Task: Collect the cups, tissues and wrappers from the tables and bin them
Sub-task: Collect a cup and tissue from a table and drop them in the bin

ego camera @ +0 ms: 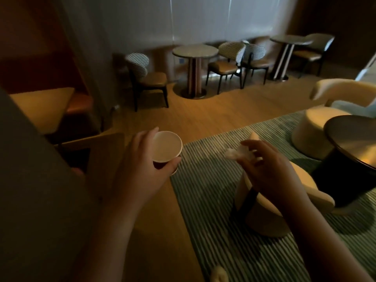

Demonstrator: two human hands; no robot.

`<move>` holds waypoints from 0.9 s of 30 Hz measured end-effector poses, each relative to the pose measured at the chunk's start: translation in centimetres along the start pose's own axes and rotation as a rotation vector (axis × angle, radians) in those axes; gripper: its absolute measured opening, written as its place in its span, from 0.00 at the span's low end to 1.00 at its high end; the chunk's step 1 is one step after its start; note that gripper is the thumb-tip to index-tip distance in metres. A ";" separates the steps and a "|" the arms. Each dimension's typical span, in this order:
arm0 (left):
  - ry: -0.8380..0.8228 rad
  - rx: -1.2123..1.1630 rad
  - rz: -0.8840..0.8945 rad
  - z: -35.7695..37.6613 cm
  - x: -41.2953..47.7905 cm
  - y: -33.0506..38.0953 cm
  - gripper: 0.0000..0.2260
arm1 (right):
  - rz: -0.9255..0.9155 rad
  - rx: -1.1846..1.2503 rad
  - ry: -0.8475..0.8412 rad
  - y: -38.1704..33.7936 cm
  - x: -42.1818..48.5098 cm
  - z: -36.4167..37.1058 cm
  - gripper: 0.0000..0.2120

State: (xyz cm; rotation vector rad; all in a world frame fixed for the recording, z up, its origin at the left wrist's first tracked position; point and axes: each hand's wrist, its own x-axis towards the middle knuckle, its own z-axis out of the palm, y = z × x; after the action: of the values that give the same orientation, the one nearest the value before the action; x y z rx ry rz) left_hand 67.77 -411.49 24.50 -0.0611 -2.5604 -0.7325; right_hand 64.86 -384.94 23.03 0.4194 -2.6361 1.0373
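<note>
My left hand point(140, 169) grips a paper cup point(166, 146) with a pale inside and a dark outer wall, held upright at chest height over the wooden floor. To its right, my right hand point(268, 169) pinches a crumpled white tissue point(234, 154) between its fingertips, above a cream armchair. Both hands are raised and a little apart. The cup looks empty from above.
A dark round table point(354, 139) stands at the right among cream armchairs point(270, 218) on a striped green rug point(205, 192). Two round tables point(195, 51) with striped-back chairs point(140, 66) line the far wall. A wooden table point(40, 106) sits at the left.
</note>
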 end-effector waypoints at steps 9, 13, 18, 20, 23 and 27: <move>-0.083 0.046 -0.049 13.2 21.2 -2.0 0.34 | 0.026 0.011 0.004 12.3 22.5 1.6 0.20; -0.006 -0.018 -0.102 17.1 31.6 -4.6 0.34 | -0.024 -0.020 -0.016 14.6 34.8 3.4 0.19; 0.001 0.030 -0.123 22.6 43.8 -10.4 0.36 | -0.053 -0.046 -0.032 18.3 49.1 8.7 0.20; -0.008 0.025 -0.108 25.4 49.5 -13.0 0.37 | -0.032 -0.057 -0.049 20.4 54.5 11.4 0.19; -0.064 -0.019 -0.088 29.5 58.5 -15.9 0.36 | 0.059 -0.036 -0.055 23.3 62.5 14.4 0.18; -0.143 -0.068 -0.033 35.3 71.6 -17.4 0.33 | 0.131 0.000 0.032 26.6 73.1 16.6 0.18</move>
State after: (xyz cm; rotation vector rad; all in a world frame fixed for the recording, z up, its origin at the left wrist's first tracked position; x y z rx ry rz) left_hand -13.86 -414.47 22.21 -0.0967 -2.6773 -0.8557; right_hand -14.53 -389.97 21.08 0.2309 -2.6651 1.0736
